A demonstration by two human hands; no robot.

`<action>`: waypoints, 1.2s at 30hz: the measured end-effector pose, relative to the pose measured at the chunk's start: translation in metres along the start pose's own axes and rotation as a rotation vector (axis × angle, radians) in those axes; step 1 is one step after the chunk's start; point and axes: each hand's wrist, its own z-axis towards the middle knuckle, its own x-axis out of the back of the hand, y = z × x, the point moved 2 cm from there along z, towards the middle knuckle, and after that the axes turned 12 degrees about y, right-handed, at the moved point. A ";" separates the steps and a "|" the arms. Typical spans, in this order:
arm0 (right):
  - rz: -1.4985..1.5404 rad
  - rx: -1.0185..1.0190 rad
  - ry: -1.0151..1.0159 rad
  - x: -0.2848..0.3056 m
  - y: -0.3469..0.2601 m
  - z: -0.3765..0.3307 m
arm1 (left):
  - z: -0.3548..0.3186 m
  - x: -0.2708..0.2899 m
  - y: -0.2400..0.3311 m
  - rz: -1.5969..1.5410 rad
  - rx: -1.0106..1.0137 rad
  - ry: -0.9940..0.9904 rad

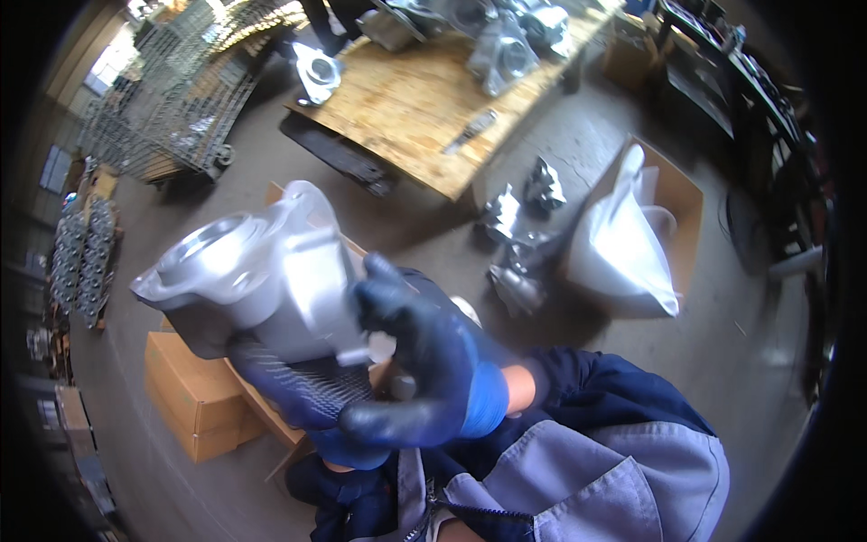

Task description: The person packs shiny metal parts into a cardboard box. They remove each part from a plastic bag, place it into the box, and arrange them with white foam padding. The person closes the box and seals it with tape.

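A silvery cast metal housing (pixel 289 280) with a round bored opening is held up in front of me, tilted to the left. My left hand (pixel 302 388), in a dark blue grip glove, wraps its underside and supports it. My right hand (pixel 420 361), gloved in blue and black, is at the housing's right side. Its fingers are bent and spread, with the thumb well apart from them. The fingertips are close against the casting; motion blur hides whether they touch it.
Cardboard boxes (pixel 199 384) stand below the housing. A plywood table (pixel 388 90) holds bagged metal parts and a knife-like tool (pixel 470 132). Several wrapped parts (pixel 517 289) lie on the floor beside an open carton (pixel 679 203) with a white liner. A wire cart (pixel 172 99) stands far left.
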 end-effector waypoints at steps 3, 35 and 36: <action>0.264 -0.143 0.450 0.015 0.007 0.001 | -0.006 -0.029 -0.019 0.251 -0.088 -0.183; -1.457 -0.752 0.213 0.309 0.391 -0.135 | -0.023 0.107 0.019 1.133 -0.352 0.361; -1.055 -0.783 0.750 0.283 0.324 -0.089 | -0.026 0.112 0.018 1.169 -0.384 0.367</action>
